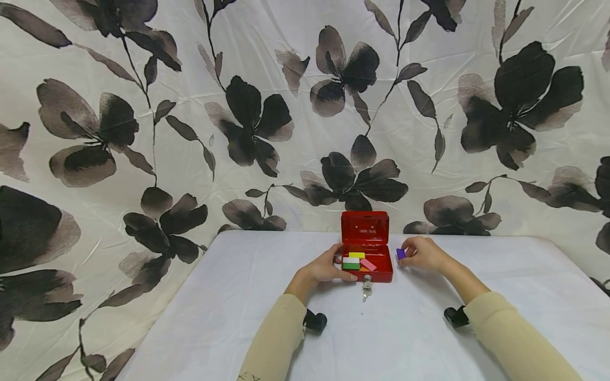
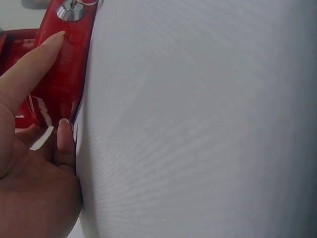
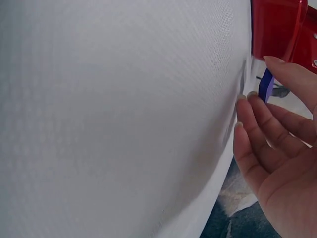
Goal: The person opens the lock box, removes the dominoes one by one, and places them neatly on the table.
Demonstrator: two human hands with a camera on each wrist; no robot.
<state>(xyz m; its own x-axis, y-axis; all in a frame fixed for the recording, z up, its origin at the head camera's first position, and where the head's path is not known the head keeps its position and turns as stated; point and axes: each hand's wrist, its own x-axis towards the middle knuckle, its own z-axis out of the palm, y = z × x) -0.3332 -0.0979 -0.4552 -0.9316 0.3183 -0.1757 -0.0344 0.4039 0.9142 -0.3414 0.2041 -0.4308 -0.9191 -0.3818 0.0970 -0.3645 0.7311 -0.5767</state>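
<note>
A red cash box point(image 1: 385, 276) stands with its lid up on the white table. Inside it lie several coloured blocks: a yellow block point(image 1: 356, 255), a white block point(image 1: 351, 260), a green block point(image 1: 351, 266), a pink block point(image 1: 368, 264) and a bit of orange. My left hand point(image 1: 325, 267) holds the box by its left corner, thumb along the front and fingers at the side. To the right of the box, my right hand point(image 1: 421, 254) pinches a purple block point(image 3: 266, 85) between thumb and fingers, close over the table.
Keys point(image 1: 366, 292) hang from the lock point(image 2: 71, 11) on the box front. The white-covered table point(image 1: 381, 338) reaches back to a floral cloth point(image 1: 305, 116) hung behind it. Black wrist cameras sit by both sleeves.
</note>
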